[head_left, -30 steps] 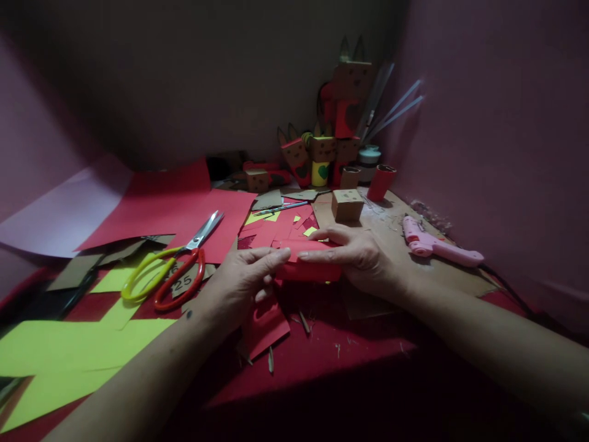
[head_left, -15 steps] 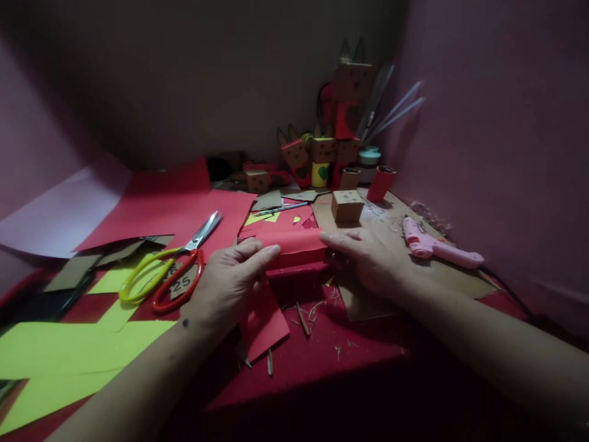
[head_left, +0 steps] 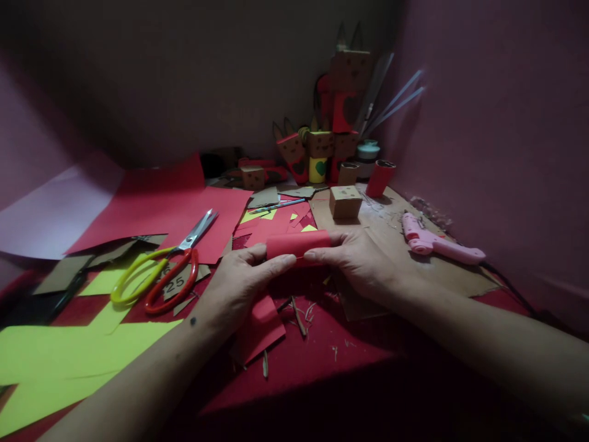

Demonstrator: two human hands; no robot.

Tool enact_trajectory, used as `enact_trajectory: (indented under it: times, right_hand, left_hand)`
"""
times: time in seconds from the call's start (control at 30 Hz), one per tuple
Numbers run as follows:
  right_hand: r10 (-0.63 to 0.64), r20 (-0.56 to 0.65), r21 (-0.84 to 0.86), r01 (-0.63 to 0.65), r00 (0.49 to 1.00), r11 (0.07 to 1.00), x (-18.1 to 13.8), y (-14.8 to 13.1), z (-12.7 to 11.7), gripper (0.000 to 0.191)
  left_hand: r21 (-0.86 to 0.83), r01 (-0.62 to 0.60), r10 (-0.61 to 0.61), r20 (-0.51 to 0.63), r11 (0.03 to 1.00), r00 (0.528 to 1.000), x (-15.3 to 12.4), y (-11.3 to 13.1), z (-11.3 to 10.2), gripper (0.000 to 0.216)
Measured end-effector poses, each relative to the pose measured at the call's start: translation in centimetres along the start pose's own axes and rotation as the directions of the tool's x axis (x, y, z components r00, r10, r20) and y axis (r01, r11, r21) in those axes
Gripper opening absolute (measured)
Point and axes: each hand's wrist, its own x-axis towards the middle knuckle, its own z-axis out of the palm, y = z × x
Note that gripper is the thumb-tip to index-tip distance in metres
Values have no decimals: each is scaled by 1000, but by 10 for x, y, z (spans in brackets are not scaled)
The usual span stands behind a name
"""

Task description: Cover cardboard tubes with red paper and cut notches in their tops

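Note:
A piece of red paper (head_left: pixel 297 243), curled into a roll, lies sideways between my two hands above the front of the table. My left hand (head_left: pixel 246 273) grips its left end, thumb along the near edge. At the other end, my right hand (head_left: pixel 352 258) is closed on the roll with its thumb pressing the lower edge. Whether a tube sits inside the roll is hidden. Below my left hand a flat red paper strip (head_left: pixel 260 334) rests on the table. A cardboard cube (head_left: pixel 345 202) with a drawn face stands just beyond my right hand.
Scissors (head_left: pixel 177 261) with yellow and red handles lie left, over yellow paper (head_left: pixel 87 350) and cardboard scraps. A pink glue gun (head_left: pixel 437 242) lies right on a cardboard sheet (head_left: pixel 442 279). Cardboard animal figures (head_left: pixel 317 156) and a red tube (head_left: pixel 381 178) stand behind. A pencil (head_left: pixel 278 205) lies among paper scraps.
The red paper's near edge has been curled under into a tighter roll. Both thumbs have moved in along its near edge. The view has shifted slightly.

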Motion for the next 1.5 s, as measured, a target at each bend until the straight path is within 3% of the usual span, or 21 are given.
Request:
enact_trajectory:
  times: [0.17, 0.3, 0.4, 0.5, 0.6, 0.7, 0.8, 0.9, 1.0, 1.13, 1.23, 1.3, 1.4, 1.5]
  right_hand:
    - [-77, 60, -7, 78, 995, 997, 0, 5, 0, 27]
    - [-114, 193, 65, 104, 975, 993, 0, 6, -2, 32]
    - [-106, 180, 83, 92, 978, 992, 0, 7, -2, 29]
    - [-88, 121, 95, 77, 989, 993, 1, 9, -4, 28]
    - [-75, 123, 118, 60, 990, 991, 4, 10, -10, 33]
    - [-94, 186, 175, 61, 978, 983, 8, 10, -18, 37]
    - [-130, 223, 228, 78, 966, 970, 13, 12, -24, 36]
    - [-143, 229, 240, 87, 963, 967, 16, 13, -26, 33]
    - [-138, 206, 259, 83, 969, 962, 18, 15, -25, 35]
    - [-125, 191, 281, 68, 974, 957, 19, 16, -25, 37]
    - [-125, 195, 270, 69, 973, 960, 17, 16, -24, 37]
    - [-133, 215, 256, 75, 968, 964, 15, 15, -21, 36]
    - [-118, 273, 221, 57, 955, 974, 10, 13, -15, 32]
    - [-65, 287, 173, 15, 956, 985, 5, 14, -11, 31]
  left_hand:
    - [-45, -5, 6, 18, 999, 1000, 2, -2, 2, 35]
    - [30, -107, 108, -28, 994, 994, 1, -5, 2, 31]
    - [239, -270, 296, -78, 933, 952, -1, -4, 4, 24]
    - [416, -365, 405, -11, 833, 914, -5, -1, 5, 23]
    - [438, -443, 464, 66, 782, 883, -11, 1, 3, 28]
    - [355, -517, 552, 2, 779, 834, -18, 3, 1, 25]
    - [302, -460, 523, -178, 835, 833, -21, 7, -3, 11]
    - [271, -348, 417, -262, 897, 870, -17, 12, -9, 20]
    - [230, -301, 358, -272, 925, 893, -12, 13, -16, 27]
    - [162, -331, 364, -268, 930, 892, -9, 9, -19, 39]
    - [74, -348, 355, -250, 935, 901, -9, 6, -14, 22]
    - [47, -339, 341, -199, 940, 919, -9, 5, -10, 30]
    - [129, -369, 383, -111, 920, 917, -7, 2, -7, 28]
    - [324, -413, 467, -111, 851, 877, -7, -3, -9, 23]
